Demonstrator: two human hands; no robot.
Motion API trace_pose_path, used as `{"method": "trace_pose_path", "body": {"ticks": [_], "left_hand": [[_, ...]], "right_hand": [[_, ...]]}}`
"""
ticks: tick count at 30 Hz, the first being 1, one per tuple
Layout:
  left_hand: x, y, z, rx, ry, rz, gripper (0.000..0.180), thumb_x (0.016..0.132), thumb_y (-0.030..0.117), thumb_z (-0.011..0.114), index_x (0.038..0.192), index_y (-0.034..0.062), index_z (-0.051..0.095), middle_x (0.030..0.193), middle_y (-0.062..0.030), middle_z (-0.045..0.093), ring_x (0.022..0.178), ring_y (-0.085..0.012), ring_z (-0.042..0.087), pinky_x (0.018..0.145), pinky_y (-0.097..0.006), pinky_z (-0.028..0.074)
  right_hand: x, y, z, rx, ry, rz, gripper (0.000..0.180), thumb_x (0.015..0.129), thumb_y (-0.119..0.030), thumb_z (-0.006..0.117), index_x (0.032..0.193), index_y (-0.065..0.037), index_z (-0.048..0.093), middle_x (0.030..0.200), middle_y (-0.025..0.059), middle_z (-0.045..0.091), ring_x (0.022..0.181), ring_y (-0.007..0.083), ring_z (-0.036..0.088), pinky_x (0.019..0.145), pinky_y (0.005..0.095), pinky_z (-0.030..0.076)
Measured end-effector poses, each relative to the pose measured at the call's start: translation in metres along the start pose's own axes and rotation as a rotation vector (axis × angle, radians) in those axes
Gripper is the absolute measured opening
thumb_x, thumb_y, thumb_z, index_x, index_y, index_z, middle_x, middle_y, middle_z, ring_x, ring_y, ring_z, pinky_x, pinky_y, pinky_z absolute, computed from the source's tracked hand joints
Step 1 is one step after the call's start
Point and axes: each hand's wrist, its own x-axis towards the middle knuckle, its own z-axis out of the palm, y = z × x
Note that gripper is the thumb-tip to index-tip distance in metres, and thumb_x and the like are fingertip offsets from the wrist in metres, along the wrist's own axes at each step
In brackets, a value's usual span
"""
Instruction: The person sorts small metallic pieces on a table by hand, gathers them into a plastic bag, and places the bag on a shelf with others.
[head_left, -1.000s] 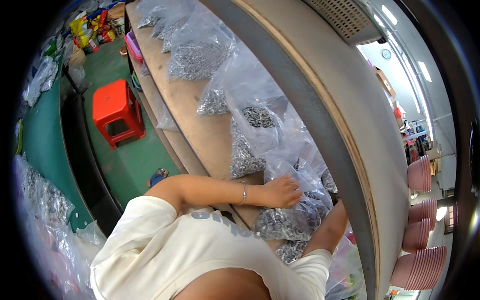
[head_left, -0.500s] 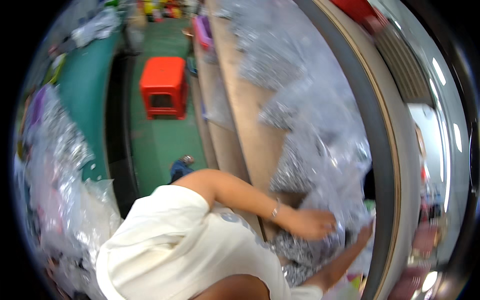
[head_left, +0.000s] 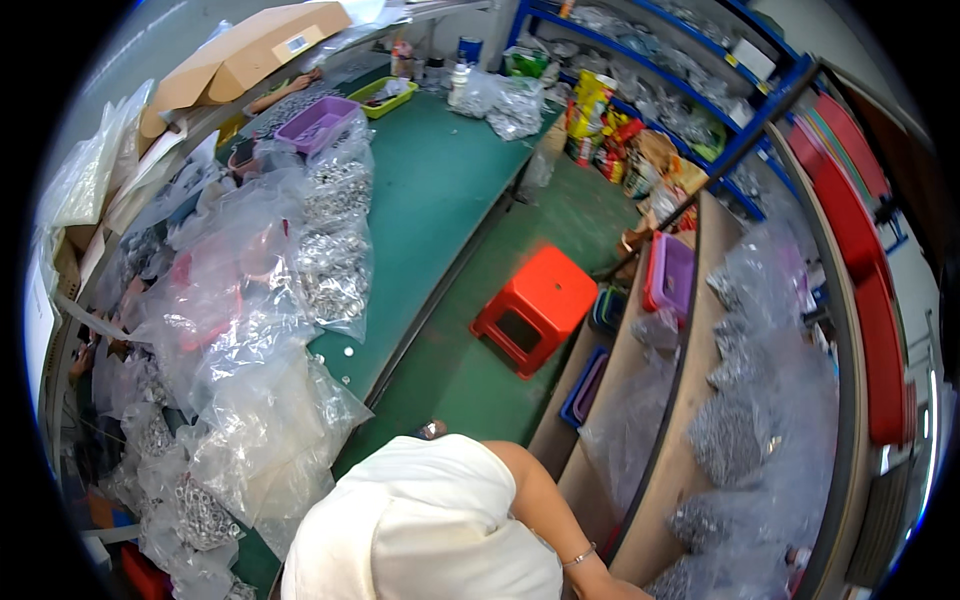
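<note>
Green floor aisle (head_left: 470, 370) open btwn bench edge (head_left: 430, 300), shelf edge (head_left: 590, 420), red stool (head_left: 535, 308) mid-aisle

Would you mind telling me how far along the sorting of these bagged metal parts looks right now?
Done: several clear bags of metal parts already sit on the wooden shelf. In hand: the forearm with a bracelet reaches toward them; the hand is cut off. Left: many bags crowd the green table.

Both hands beyond the lower edge
</note>
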Motion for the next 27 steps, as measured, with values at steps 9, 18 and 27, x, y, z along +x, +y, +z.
{"method": "trace_pose_path", "body": {"ticks": [9, 18, 27], "left_hand": [[-0.07, 0.032, -0.188, 0.231, 0.13, -0.42, 0.028, 0.075, -0.002, 0.048, 0.102, -0.0013, 0.05, 0.1, -0.0155, 0.049, 0.094, -0.0327, 0.049, 0.079, -0.039, 0.042], [-0.137, 0.041, -0.311, 0.612, 0.231, -0.952, 0.028, 0.082, 0.004, 0.047, 0.11, 0.0034, 0.05, 0.101, -0.0143, 0.051, 0.096, -0.0311, 0.052, 0.079, -0.038, 0.045], [-0.263, 0.085, -0.456, 1.168, 0.83, -1.398, 0.029, 0.079, 0.004, 0.052, 0.108, -0.0006, 0.052, 0.085, -0.0124, 0.06, 0.074, -0.0222, 0.061, 0.068, -0.033, 0.05]], "right_hand": [[0.0, -0.116, 0.062, 0.176, -0.059, -0.098, 0.023, 0.089, -0.013, 0.055, 0.103, 0.005, 0.055, 0.1, 0.0226, 0.056, 0.094, 0.0354, 0.054, 0.085, 0.0413, 0.043], [-0.028, -0.194, 0.206, 0.807, -0.936, 0.039, 0.022, 0.086, -0.014, 0.059, 0.103, 0.0, 0.06, 0.092, 0.0147, 0.065, 0.087, 0.026, 0.061, 0.081, 0.0331, 0.047], [-0.101, -0.293, 0.341, 1.216, -1.595, -0.173, 0.018, 0.084, -0.007, 0.057, 0.098, 0.003, 0.06, 0.086, 0.0137, 0.064, 0.079, 0.0204, 0.061, 0.073, 0.0307, 0.048]]}}
